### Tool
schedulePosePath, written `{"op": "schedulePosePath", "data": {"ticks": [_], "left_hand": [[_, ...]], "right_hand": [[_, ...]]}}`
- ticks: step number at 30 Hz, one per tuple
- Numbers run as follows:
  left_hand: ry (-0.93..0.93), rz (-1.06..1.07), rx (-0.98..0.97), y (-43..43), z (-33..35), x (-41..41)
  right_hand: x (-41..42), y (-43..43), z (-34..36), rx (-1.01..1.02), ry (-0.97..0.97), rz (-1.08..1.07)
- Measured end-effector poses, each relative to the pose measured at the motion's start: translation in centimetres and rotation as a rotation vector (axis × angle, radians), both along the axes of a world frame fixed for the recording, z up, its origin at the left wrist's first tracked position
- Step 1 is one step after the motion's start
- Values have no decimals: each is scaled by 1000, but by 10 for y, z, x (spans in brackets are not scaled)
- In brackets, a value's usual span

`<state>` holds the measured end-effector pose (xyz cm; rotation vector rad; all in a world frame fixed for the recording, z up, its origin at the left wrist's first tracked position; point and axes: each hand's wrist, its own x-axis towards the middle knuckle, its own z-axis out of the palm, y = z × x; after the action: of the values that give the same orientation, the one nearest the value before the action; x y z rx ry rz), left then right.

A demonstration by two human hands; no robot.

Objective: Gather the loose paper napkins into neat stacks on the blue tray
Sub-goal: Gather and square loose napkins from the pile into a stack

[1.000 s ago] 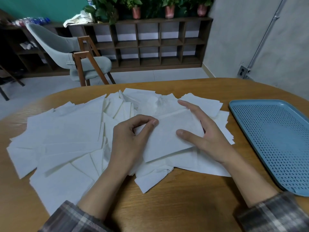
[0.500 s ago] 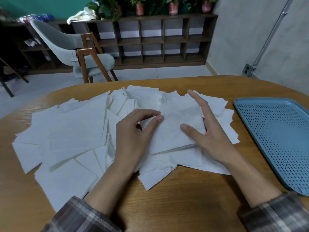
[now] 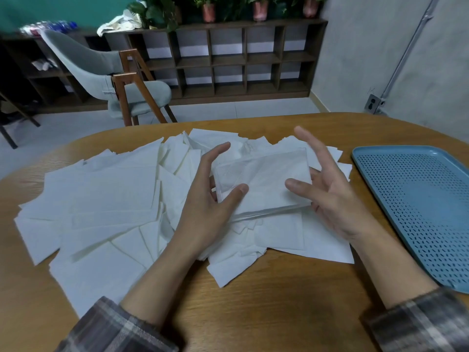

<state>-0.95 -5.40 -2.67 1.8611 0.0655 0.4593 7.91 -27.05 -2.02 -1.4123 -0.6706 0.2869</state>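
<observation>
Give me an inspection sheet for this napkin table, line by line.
Surface: oval wooden table, bare wood along the near edge.
Job's things: loose white paper napkins in a messy, overlapping pile; small stack of white napkins held over the pile; blue perforated plastic tray on the right, with no napkins on the part in view.
Clutter: nothing seen.
Hands: left hand and right hand each hold one end of the stack, thumb on top.
Cables: none on the table; grey wall conduit runs up from a socket box.
Surroundings: grey padded chair with wooden legs, dark wooden cubby shelf, potted plants on top of it.
</observation>
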Motion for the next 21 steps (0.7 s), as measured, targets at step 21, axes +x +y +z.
{"op": "schedulePosePath", "data": {"ticks": [21], "left_hand": [[-154, -326, 829, -14, -25, -2]], "right_hand": [[14, -5, -11, -219, -127, -246]]}}
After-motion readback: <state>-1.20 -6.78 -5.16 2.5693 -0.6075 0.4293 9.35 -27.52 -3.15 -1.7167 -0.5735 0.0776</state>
